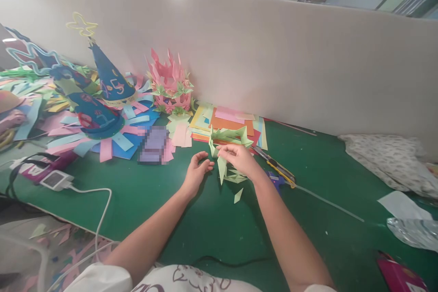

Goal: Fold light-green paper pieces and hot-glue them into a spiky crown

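Right hand (241,157) pinching a light green folded paper piece (228,137), fingers curled narrow around its lower edge, piece lifted just above the green table (212,228) and spreading in pointed spikes toward the coloured paper stack (227,123) behind it. Left hand (196,173) loosely cupped, fingers half curled, holding nothing, resting on table just left of the green piece, fingertips near but apart from it. Small green paper offcuts (236,177) lying under and beside right hand, one triangular scrap (238,195) a bit nearer the body. Yellow utility knife (278,169) flat on table just right of right wrist, blade state hard to tell. Thin grey rod (328,201) stretching from near the knife toward the right. Pink paper crown (169,83) with green flowers upright against the beige partition wall (273,54), well behind the hands. Two blue cone hats (111,80) with wire stars on top at left, standing on scattered pink and blue paper strips (112,139). White charger (55,179) with cable at left table edge. Patterned cloth (386,159) bunched at right, white sheet (404,206) and crumpled clear plastic (415,232) near it, magenta box (400,277) at lower right corner. White sleeves at bottom edge.
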Demonstrator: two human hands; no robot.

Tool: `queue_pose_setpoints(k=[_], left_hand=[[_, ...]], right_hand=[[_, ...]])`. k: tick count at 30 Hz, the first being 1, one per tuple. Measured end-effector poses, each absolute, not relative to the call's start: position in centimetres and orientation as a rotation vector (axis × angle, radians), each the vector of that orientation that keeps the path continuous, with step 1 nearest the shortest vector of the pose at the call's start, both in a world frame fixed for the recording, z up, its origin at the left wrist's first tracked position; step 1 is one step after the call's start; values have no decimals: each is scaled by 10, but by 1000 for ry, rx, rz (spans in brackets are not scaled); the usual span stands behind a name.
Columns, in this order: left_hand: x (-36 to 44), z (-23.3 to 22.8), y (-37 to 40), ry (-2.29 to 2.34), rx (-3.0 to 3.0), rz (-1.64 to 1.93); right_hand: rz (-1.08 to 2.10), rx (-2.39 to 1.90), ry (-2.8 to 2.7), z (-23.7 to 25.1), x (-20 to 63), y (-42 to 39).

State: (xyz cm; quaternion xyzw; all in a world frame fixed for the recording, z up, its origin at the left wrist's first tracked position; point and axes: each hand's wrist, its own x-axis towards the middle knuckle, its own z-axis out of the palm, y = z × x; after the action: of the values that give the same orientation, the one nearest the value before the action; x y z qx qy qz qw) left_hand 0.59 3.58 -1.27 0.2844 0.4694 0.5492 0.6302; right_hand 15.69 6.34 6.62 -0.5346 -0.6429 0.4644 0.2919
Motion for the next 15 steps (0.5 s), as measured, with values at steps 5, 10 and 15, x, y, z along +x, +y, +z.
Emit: queue_pose_setpoints(k=[5,10,15], left_hand=[[12,-9,33,1011,566,1244],[6,-2,36,768,495,1152],[0,2,38,693,375,1160]], right_hand=[[1410,-1317,-1595,72,161,67],[1502,-1227,-1584,78,166,63],[1390,-1168,-1556,85,171,59]])
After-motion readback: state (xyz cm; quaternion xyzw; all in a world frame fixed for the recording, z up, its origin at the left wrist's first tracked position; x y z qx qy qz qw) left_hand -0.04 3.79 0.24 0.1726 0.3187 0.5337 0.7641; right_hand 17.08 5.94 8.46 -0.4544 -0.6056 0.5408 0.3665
